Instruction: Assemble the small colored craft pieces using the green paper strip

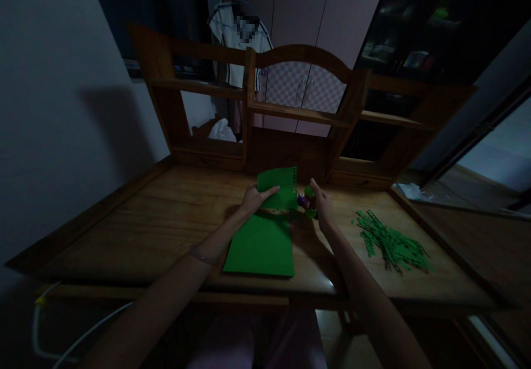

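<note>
A green sheet (277,187) with a row of holes down its right edge is pinched by my left hand (254,197), thumb on top. My right hand (324,206) is wrapped round a small green and purple hole punch (309,202), just right of the sheet's punched edge. Whether the punch touches the sheet is too dark to tell. Beneath and nearer me, a larger piece of green paper (262,246) lies flat on the wooden desk (166,219). Small green bits lie between the held sheet and the lower paper.
A pile of punched green strips (394,244) lies on the desk's right side. A wooden shelf unit (298,115) rises along the far edge. Raised wooden edges run along both sides. A white cable (93,330) hangs at the lower left.
</note>
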The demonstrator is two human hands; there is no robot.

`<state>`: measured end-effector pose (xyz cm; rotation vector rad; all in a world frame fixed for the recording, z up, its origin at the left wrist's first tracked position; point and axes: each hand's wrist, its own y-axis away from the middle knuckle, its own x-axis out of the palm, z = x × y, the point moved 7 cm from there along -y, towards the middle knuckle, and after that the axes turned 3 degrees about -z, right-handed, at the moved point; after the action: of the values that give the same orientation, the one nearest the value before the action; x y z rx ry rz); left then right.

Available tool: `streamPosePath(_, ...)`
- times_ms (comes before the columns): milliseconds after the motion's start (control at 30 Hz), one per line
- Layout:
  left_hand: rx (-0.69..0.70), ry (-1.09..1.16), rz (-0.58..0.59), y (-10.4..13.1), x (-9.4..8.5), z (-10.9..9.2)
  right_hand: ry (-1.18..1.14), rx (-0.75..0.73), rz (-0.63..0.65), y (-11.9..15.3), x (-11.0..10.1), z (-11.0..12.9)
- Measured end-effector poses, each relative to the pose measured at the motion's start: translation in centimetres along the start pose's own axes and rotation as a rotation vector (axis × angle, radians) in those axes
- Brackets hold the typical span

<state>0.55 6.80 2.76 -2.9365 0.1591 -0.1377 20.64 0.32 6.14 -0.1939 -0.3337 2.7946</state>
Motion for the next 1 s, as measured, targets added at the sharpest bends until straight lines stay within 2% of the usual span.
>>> streamPosePath(333,-0.064,0.017,-0.033,0.4,-0.1,-0.5,0.014,0.011,0.011,0.0,0.3,-0.1)
streamPosePath(1000,-0.031,0.034,0.020,-0.1,0.1,0.3,-0.022,-0.021,0.037,-0.2,1.0,-0.7)
